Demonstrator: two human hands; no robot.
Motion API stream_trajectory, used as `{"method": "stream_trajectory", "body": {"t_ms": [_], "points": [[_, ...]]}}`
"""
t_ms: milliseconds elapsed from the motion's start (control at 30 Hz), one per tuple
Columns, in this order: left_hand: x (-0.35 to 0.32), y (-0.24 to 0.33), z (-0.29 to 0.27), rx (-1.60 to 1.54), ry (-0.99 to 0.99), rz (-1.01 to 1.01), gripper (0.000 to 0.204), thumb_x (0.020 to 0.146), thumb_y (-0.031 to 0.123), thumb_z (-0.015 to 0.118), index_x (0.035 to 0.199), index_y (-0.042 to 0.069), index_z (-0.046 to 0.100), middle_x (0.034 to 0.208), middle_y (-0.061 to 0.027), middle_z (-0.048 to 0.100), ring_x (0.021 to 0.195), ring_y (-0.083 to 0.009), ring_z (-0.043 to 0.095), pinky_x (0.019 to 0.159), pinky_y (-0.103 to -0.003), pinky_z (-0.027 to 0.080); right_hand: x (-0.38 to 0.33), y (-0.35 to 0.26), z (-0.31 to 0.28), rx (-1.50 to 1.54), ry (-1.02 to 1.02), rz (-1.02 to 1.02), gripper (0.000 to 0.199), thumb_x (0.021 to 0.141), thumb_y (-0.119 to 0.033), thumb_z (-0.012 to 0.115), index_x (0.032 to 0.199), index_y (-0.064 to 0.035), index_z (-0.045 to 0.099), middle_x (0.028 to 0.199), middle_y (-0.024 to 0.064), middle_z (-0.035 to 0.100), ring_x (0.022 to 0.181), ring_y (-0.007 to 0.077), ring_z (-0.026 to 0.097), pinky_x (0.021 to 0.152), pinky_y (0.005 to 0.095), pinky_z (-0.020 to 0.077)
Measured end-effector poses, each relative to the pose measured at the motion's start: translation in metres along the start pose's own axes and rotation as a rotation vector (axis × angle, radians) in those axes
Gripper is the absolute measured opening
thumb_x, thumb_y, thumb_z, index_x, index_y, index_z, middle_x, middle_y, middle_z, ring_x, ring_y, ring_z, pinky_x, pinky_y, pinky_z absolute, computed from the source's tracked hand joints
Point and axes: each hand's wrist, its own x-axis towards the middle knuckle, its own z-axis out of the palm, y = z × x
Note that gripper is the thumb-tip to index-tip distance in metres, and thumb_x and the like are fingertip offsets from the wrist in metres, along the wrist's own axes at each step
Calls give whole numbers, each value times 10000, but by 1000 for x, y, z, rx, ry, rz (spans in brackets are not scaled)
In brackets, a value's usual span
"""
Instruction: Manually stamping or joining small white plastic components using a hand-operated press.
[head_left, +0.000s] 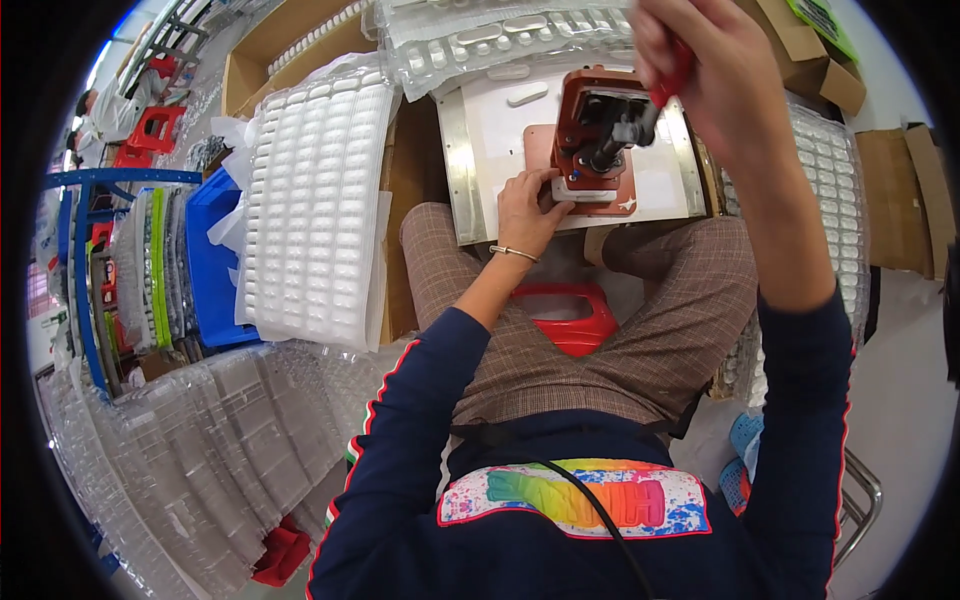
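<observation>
A reddish-brown hand press [571, 118] stands on a white worktop [488, 125] with metal edging, in front of my knees. High at the right, my right hand [705, 75] is wrapped round the red grip of the press lever [672, 80]. Low at the press, my left hand [528, 208] pinches the left end of a white oblong plastic piece [585, 193], which sits under the press head. The head partly covers this piece. Behind the press to the left, another white oblong piece [527, 94] lies loose on the worktop.
Clear trays of white pieces [315, 200] are stacked at the left, with more trays [480, 40] behind the worktop and others [830, 180] at the right. A blue bin [212, 260] stands farther left. Cardboard boxes [895, 195] flank the place. A red stool [580, 335] shows between my legs.
</observation>
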Motion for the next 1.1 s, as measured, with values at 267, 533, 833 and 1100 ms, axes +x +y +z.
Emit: {"method": "stream_trajectory", "body": {"t_ms": [267, 533, 833, 1100], "points": [[3, -1, -9, 60, 17, 41, 452, 655, 195, 833, 1066, 116, 664, 995, -64, 648, 975, -283, 574, 896, -408, 420, -84, 83, 36, -937, -80, -790, 295, 791, -42, 666, 1076, -90, 724, 821, 19, 608, 787, 187, 592, 904, 351, 493], [5, -10, -9, 87, -11, 25, 425, 659, 181, 805, 1056, 125, 664, 994, -56, 656, 966, -290, 580, 902, -414, 423, -74, 96, 39, -1192, -156, -776, 373, 767, -2, 649, 1113, -127, 710, 753, -9, 573, 811, 198, 582, 921, 367, 477], [16, -9, -20, 64, -145, 45, 416, 686, 151, 808, 1076, 99, 673, 994, -80, 654, 947, -288, 599, 875, -390, 478, 22, 26, 6, -478, 220, -274, 299, 1021, -191, 524, 1212, 2, 648, 679, -25, 506, 596, 54, 497, 662, 205, 438], [64, -39, -41, -149, -77, -140, 276, 823, 126, 724, 1092, 71, 703, 973, -86, 700, 828, -172, 662, 791, -290, 528, -15, 128, -42, -454, 601, 69, 348, 962, -347, 595, 1074, -31, 689, 799, 26, 635, 737, 108, 602, 675, 244, 462]]}}
